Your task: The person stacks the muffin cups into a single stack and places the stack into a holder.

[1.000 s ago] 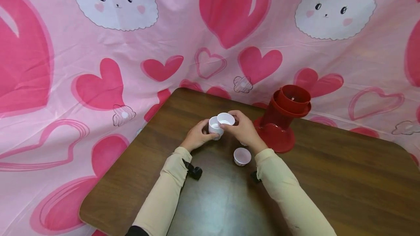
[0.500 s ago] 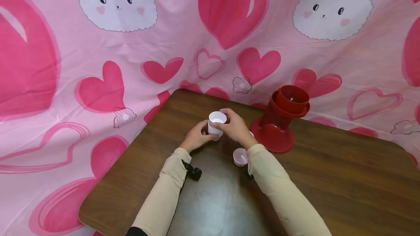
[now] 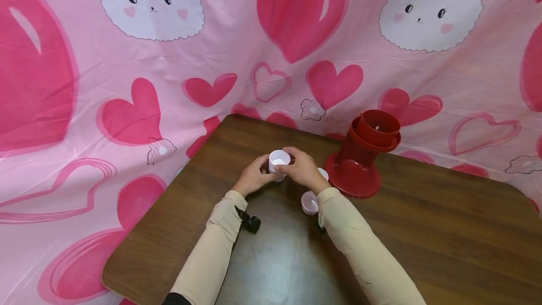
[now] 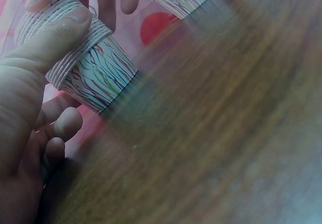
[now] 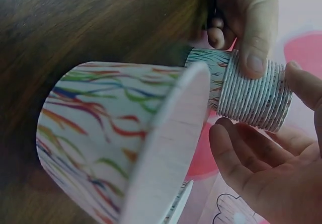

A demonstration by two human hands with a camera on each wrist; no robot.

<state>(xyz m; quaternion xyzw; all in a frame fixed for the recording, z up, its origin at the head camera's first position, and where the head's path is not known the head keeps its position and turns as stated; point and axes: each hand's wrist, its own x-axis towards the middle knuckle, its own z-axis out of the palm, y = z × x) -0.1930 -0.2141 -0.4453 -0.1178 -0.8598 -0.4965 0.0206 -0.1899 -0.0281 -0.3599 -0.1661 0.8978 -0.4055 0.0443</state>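
Observation:
A stack of paper cups (image 3: 279,158) with colourful wavy lines stands upright in the head view. My left hand (image 3: 254,174) grips its side, the thumb lying across the piled rims (image 4: 95,35) in the left wrist view. At the upper end, my right hand (image 3: 301,169) holds the stack between thumb and fingers; the right wrist view shows its thumb (image 5: 304,85) against the topmost rim. Close to the right forearm sits a single paper cup (image 3: 309,203), mouth up. Another paper cup (image 3: 323,173) is partly hidden behind the right wrist.
A red stand-like object (image 3: 355,168) with a round base and a cup-shaped top is to the right of the hands. The brown wooden table (image 3: 423,211) meets a pink heart-patterned cloth (image 3: 228,36) at the back.
A second ago the right hand held one cup to the right of the stack. It has moved left and brought that cup down into the stack. The left hand has stayed in place.

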